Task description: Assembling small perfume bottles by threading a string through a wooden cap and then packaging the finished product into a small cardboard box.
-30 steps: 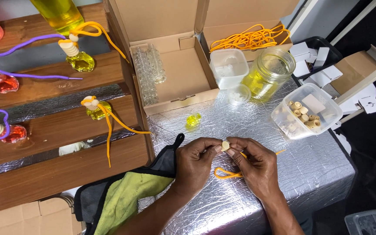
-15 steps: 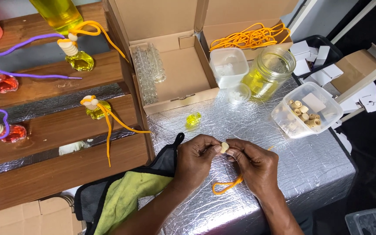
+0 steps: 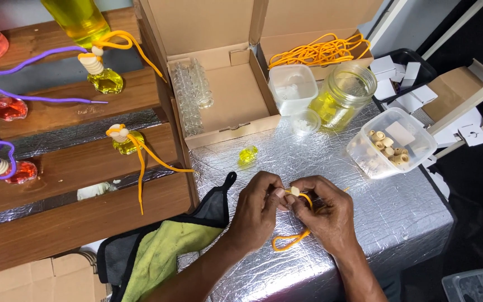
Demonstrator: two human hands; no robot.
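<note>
Over the foil-covered table (image 3: 398, 218), my left hand (image 3: 257, 210) and my right hand (image 3: 325, 211) meet fingertip to fingertip. Between them they pinch a small wooden cap (image 3: 294, 192) and an orange cord (image 3: 289, 239) that loops down below the hands. A small bottle of yellow liquid (image 3: 247, 155) lies on the foil just above my left hand, untouched.
An open cardboard box (image 3: 230, 95) holds several empty glass bottles (image 3: 192, 92). Behind it lie orange cords (image 3: 320, 51), a white tub (image 3: 292, 88), a jar of yellow liquid (image 3: 345, 95) and a tub of wooden caps (image 3: 389, 144). Wooden shelves (image 3: 57, 168) at left carry finished bottles. A green cloth (image 3: 160, 254) lies at the front.
The orange cord has shifted from hanging beside my right hand to looping below both hands. My fingers have closed tighter around the wooden cap.
</note>
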